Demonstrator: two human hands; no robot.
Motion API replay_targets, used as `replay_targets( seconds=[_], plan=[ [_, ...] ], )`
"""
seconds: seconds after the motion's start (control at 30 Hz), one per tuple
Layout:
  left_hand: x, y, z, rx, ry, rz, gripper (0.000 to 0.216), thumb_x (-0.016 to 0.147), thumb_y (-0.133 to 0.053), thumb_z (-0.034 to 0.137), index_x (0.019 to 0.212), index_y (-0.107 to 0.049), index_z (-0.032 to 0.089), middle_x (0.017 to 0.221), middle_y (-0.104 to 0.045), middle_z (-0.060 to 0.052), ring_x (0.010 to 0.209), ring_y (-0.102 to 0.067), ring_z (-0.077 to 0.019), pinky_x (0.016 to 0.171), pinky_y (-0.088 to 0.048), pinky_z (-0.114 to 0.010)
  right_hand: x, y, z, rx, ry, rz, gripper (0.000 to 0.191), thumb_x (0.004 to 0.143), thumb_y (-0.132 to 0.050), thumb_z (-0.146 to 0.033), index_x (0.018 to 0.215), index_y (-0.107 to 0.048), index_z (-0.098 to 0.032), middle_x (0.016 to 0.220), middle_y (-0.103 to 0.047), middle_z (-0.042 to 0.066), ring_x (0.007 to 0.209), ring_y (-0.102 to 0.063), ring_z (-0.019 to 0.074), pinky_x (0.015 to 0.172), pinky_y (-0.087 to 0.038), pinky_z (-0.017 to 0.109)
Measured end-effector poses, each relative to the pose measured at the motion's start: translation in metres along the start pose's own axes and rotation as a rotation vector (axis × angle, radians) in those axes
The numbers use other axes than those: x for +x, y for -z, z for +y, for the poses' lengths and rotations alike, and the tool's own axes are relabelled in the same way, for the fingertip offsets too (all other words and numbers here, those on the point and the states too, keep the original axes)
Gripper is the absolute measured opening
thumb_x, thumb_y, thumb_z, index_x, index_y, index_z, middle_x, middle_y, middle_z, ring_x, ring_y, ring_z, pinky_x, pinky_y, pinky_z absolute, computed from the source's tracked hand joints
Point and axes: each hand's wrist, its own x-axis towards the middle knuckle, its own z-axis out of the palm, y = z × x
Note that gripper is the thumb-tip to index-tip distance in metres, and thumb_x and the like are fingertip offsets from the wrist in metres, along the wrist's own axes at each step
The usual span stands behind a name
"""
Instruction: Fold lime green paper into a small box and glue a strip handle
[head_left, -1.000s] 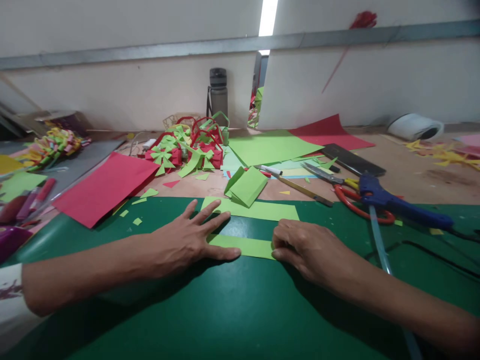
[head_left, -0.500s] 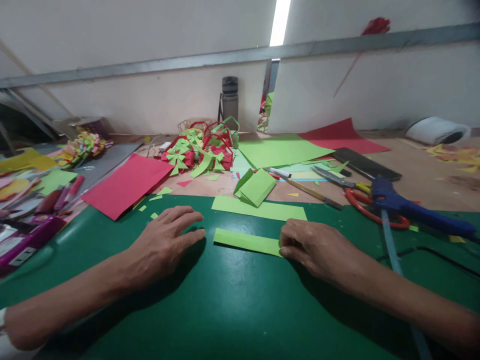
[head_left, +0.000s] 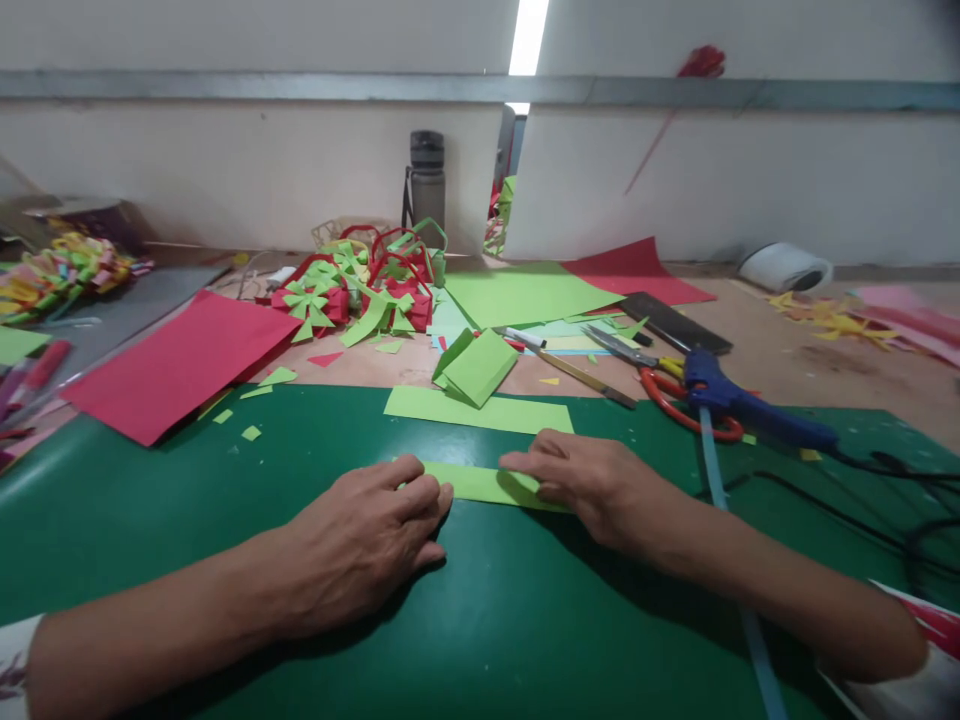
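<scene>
A folded light-green paper strip (head_left: 476,482) lies flat on the green mat (head_left: 330,420) between my hands. My left hand (head_left: 375,530) has its fingers bent down onto the strip's left end, holding it against the mat; its thumb sits lower and apart. My right hand (head_left: 592,480) is at the right end with the index finger stretched leftward over the strip and the other fingers curled in. The underside of its grip is hidden. Just beyond lies a wider green paper strip (head_left: 480,410), with a folded green paper piece (head_left: 480,368) resting partly on it.
To the right are a blue glue gun (head_left: 750,400) with its glue stick, red-handled scissors (head_left: 667,390), a craft knife (head_left: 589,378) and a black phone (head_left: 679,325). Red paper (head_left: 187,360) lies left. Small red-and-green paper baskets (head_left: 360,290) and a bottle (head_left: 427,190) stand behind.
My left hand has come right and down onto the strip's left end. My right index finger has stretched out along the strip. The view has turned slightly right.
</scene>
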Motion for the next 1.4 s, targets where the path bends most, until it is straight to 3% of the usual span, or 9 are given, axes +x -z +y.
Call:
replay_targets(
  seconds=[0.13, 0.37, 0.67, 0.93, 1.2, 1.4],
  plan=[
    [0.001, 0.002, 0.002, -0.034, 0.018, -0.026, 0.022, 0.092, -0.043, 0.031, 0.104, -0.052, 0.015, 0.098, -0.055, -0.006, 0.083, -0.044, -0.0205, 0.074, -0.042, -0.035, 0.000, 0.006, 0.000, -0.143, 0.202, -0.057, 0.045, 0.087, -0.036, -0.005, 0.121, -0.050, -0.030, 0.088, -0.053, 0.004, 0.071, -0.047, 0.0152, 0.062, -0.034, 0.026],
    [0.002, 0.006, 0.001, -0.080, 0.036, -0.062, 0.034, 0.090, -0.044, 0.038, 0.115, -0.048, 0.015, 0.098, -0.054, -0.007, 0.084, -0.044, -0.0221, 0.075, -0.041, -0.037, 0.001, 0.007, 0.002, -0.169, 0.281, -0.089, 0.041, 0.087, -0.041, -0.011, 0.125, -0.047, -0.027, 0.092, -0.053, 0.005, 0.075, -0.048, 0.0168, 0.066, -0.037, 0.029],
    [0.008, 0.018, 0.008, -0.106, 0.071, -0.124, 0.048, 0.087, -0.040, 0.053, 0.114, -0.048, 0.015, 0.091, -0.051, -0.006, 0.081, -0.043, -0.0228, 0.069, -0.038, -0.038, 0.006, 0.002, -0.013, -0.323, 0.256, -0.122, 0.058, 0.083, -0.048, -0.011, 0.136, -0.031, -0.026, 0.091, -0.053, 0.006, 0.075, -0.047, 0.0196, 0.062, -0.037, 0.031],
    [0.006, 0.019, 0.014, -0.077, 0.077, -0.087, 0.062, 0.084, -0.032, 0.064, 0.123, -0.043, 0.017, 0.091, -0.051, -0.007, 0.080, -0.044, -0.0234, 0.066, -0.038, -0.037, -0.017, 0.006, 0.001, -0.254, 0.251, -0.112, 0.054, 0.078, -0.049, -0.009, 0.129, -0.041, -0.025, 0.092, -0.053, 0.006, 0.078, -0.046, 0.0199, 0.063, -0.039, 0.031],
    [0.022, 0.020, 0.020, 0.053, 0.071, -0.079, 0.070, 0.079, -0.026, 0.072, 0.128, -0.040, 0.025, 0.087, -0.051, -0.007, 0.074, -0.045, -0.0236, 0.054, -0.037, -0.034, -0.025, 0.004, 0.007, -0.241, 0.265, -0.075, 0.049, 0.078, -0.046, -0.006, 0.123, -0.046, -0.024, 0.096, -0.051, 0.007, 0.084, -0.047, 0.0206, 0.067, -0.043, 0.031],
    [0.010, 0.019, 0.013, 0.047, 0.083, -0.121, 0.067, 0.082, -0.025, 0.069, 0.125, -0.043, 0.021, 0.094, -0.051, -0.008, 0.079, -0.045, -0.0245, 0.059, -0.041, -0.036, -0.025, 0.003, 0.009, -0.220, 0.276, -0.058, 0.045, 0.079, -0.044, -0.006, 0.121, -0.047, -0.023, 0.097, -0.051, 0.008, 0.087, -0.048, 0.0214, 0.070, -0.044, 0.032]
  ],
)
